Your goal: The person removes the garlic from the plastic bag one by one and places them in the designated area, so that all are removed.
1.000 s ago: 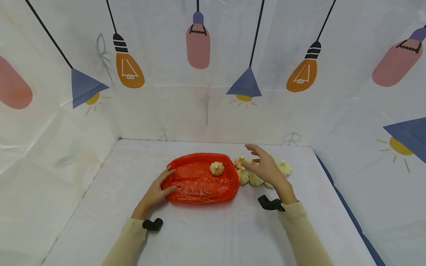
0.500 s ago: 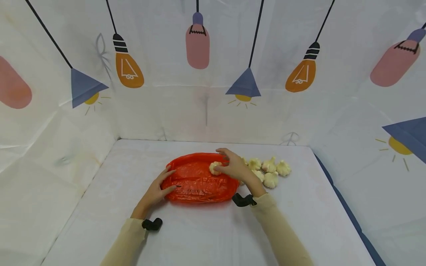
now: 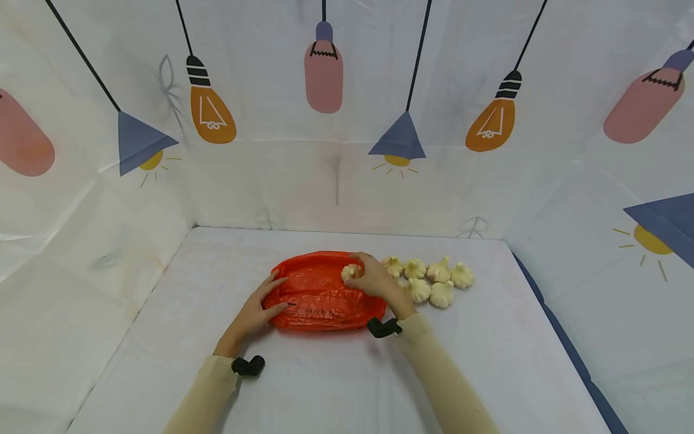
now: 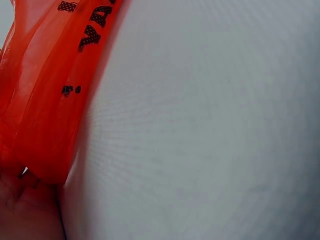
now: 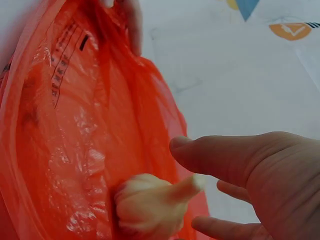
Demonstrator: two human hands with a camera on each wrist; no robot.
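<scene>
A red plastic bag (image 3: 325,310) with dark print lies wide-mouthed on the table. My left hand (image 3: 255,310) holds its left end, thumb and fingers at the rim. In the left wrist view, only part of the palm (image 4: 22,210) shows beside the bag. One garlic bulb (image 5: 150,207) sits inside the bag near its right end, stem toward my right hand (image 3: 376,280). That hand is at the bulb, thumb and fingers on either side of the stem; in the right wrist view they stand apart and a gap shows at the thumb.
Several more garlic bulbs (image 3: 440,294) lie grouped on the white table (image 3: 325,386), just right of the bag. Some are partly hidden behind the right hand. A white backdrop (image 3: 260,181) printed with lamps rises around the table.
My right hand has moved left from above the grouped garlic to the bulb in the bag, then slightly lower and farther left. The left hand has stayed at the bag.
</scene>
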